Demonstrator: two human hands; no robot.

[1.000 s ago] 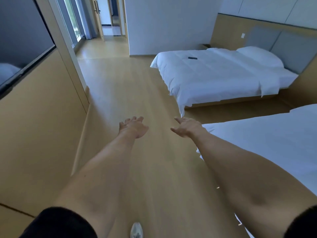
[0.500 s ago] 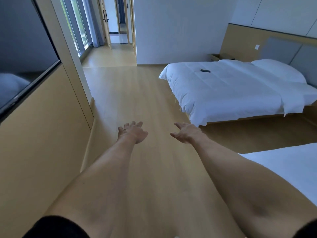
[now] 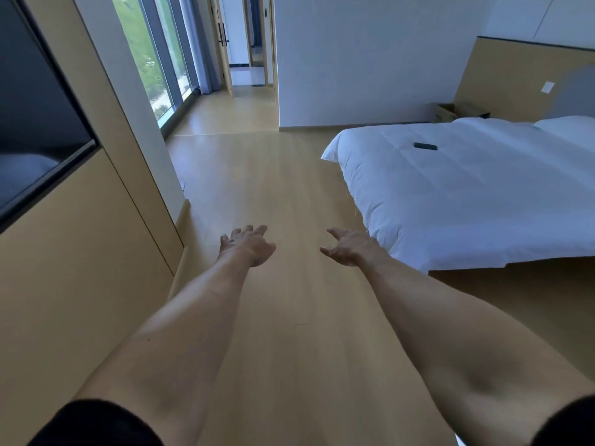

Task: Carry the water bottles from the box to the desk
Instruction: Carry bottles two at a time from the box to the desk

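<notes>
Head view shows you have walked forward: the near bed that was by your right arm has gone, and the far bed (image 3: 467,191) now looks bigger, at 2 o'clock. That means you are on your way, likely to get a bottle, though I can't be sure.

Your left hand (image 3: 246,244) and right hand (image 3: 347,249) reach out over the floor (image 3: 267,175), side by side but apart. Each grip is loose, fingers spread, holding nothing.

No water bottles, box or table can be seen yet. A small dark thing (image 3: 425,146), maybe a remote, lies on the bed. A doorway (image 3: 246,56) is at 12 o'clock.
</notes>
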